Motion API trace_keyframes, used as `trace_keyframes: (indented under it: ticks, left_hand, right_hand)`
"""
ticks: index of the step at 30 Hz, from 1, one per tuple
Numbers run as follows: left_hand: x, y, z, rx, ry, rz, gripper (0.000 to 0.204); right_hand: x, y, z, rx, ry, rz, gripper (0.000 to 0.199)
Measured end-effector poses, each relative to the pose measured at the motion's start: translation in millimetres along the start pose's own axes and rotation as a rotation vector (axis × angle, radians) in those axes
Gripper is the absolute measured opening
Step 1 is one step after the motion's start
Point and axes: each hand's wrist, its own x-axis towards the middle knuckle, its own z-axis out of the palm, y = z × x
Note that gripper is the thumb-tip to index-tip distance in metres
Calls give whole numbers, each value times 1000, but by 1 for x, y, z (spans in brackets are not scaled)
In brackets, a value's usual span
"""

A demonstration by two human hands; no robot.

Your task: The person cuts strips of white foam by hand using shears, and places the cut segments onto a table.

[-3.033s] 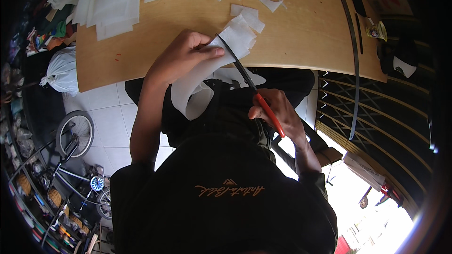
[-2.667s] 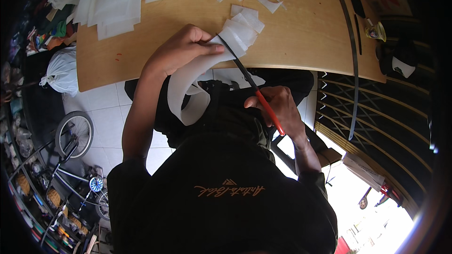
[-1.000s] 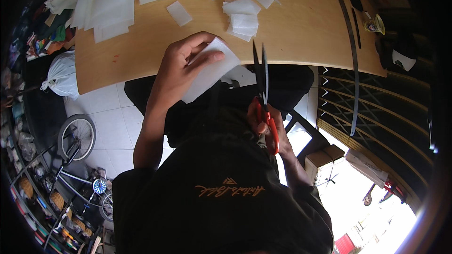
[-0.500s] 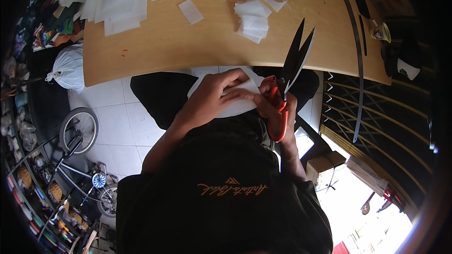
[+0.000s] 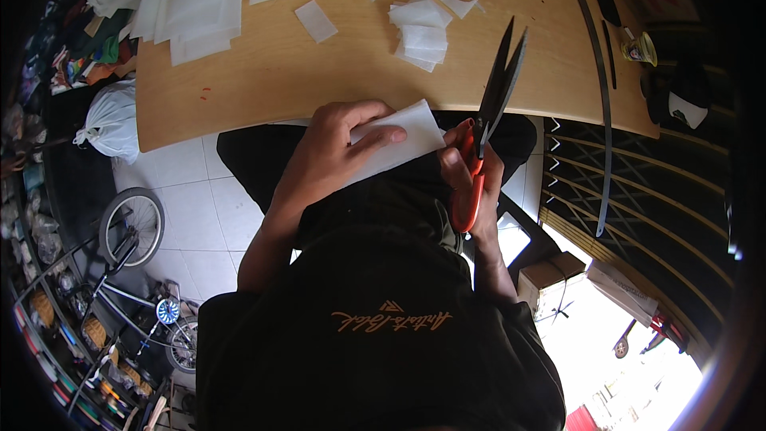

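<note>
A white sheet (image 5: 415, 129), folded into a flat strip and thin like paper or interfacing, lies above my lap just below the table edge. My left hand (image 5: 331, 152) grips it, thumb on top and fingers underneath. Large scissors (image 5: 480, 132) with orange-red handles and dark blades are in my right hand (image 5: 488, 179). The blades point up and away over the table edge, slightly parted, with nothing between them. My right thumb is close to the sheet's right end; whether it touches cannot be told.
On the wooden table (image 5: 279, 80) are small white offcuts (image 5: 423, 36), long white sheets (image 5: 199, 8), a long dark metal strip (image 5: 604, 112) and a small cup (image 5: 638, 49). A tied white bag (image 5: 112, 120) and a bicycle (image 5: 132, 227) stand left. A folding gate (image 5: 638, 183) is right.
The folded sheet now shows a flat, smooth face, and my left hand has shifted slightly left and up. My right fingers have come away from the sheet's middle, scissors still held.
</note>
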Motion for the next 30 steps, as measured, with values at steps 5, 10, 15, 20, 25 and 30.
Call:
trace_keyframes:
  ticks: [5, 10, 15, 20, 25, 30]
  left_hand:
    - [7, -3, -16, -4, 155, 91, 31]
    - [10, 5, -21, -76, 165, -24, 31]
    - [11, 1, -10, -55, 170, 51, 31]
    - [13, 7, -5, -10, 117, 126, 25]
    - [15, 5, -3, 26, 116, 118, 23]
    - [19, 1, -14, -34, 80, 0, 28]
  right_hand:
    - [-20, 7, -30, -182, -265, 97, 91]
    - [-41, 5, -43, -313, -439, 213, 95]
    - [-31, -5, -39, -378, -438, 190, 85]
    - [-19, -11, -42, -460, -439, 154, 79]
    - [-12, -17, -39, -523, -433, 114, 76]
    - [-4, -30, -29, -622, -392, 129, 73]
